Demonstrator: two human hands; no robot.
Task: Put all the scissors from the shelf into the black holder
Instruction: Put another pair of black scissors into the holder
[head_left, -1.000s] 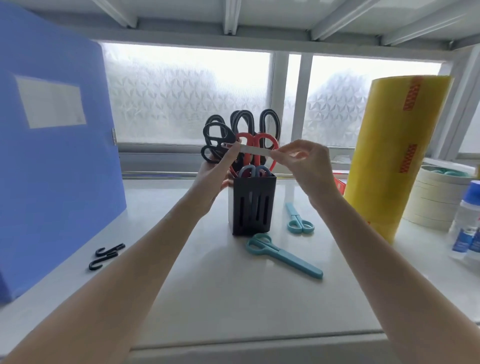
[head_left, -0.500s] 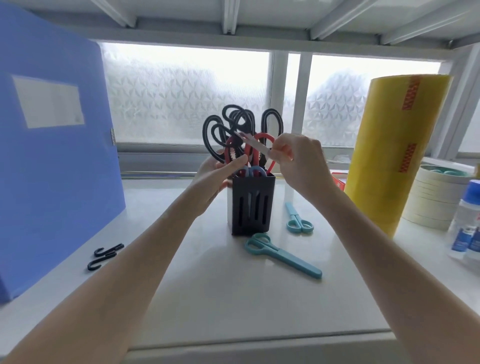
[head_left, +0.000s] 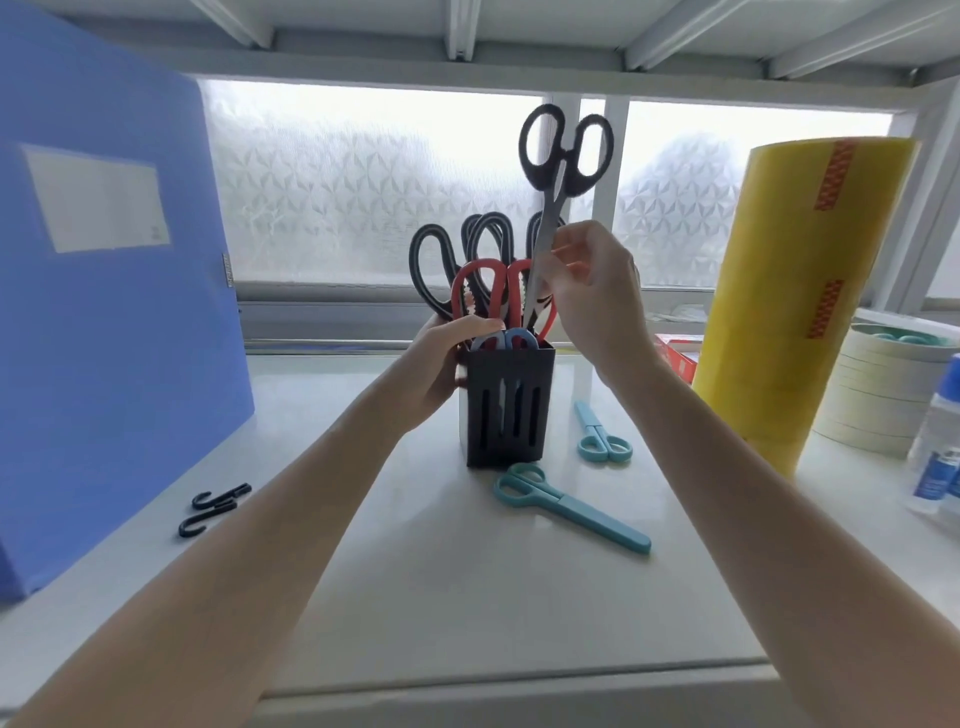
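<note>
The black holder (head_left: 506, 410) stands mid-shelf, holding several black-handled scissors, a red pair (head_left: 480, 291) and a small blue pair (head_left: 511, 339). My right hand (head_left: 597, 306) pinches the blades of black-handled scissors (head_left: 563, 156), held upright with the handles up and the tip just inside the holder's mouth. My left hand (head_left: 441, 364) grips the holder's left side. Two teal scissors lie on the shelf: a large pair (head_left: 566, 506) in front of the holder and a small pair (head_left: 600, 436) to its right.
A blue file box (head_left: 104, 322) stands at the left, with two black hooks (head_left: 213, 509) beside it. A tall yellow film roll (head_left: 810, 291), stacked tape rolls (head_left: 883, 384) and a glue bottle (head_left: 940, 457) crowd the right. A frosted window runs behind.
The black-handled scissors went from lying sideways between both hands to upright, tip down into the holder. My left hand let go of them and dropped onto the holder's side.
</note>
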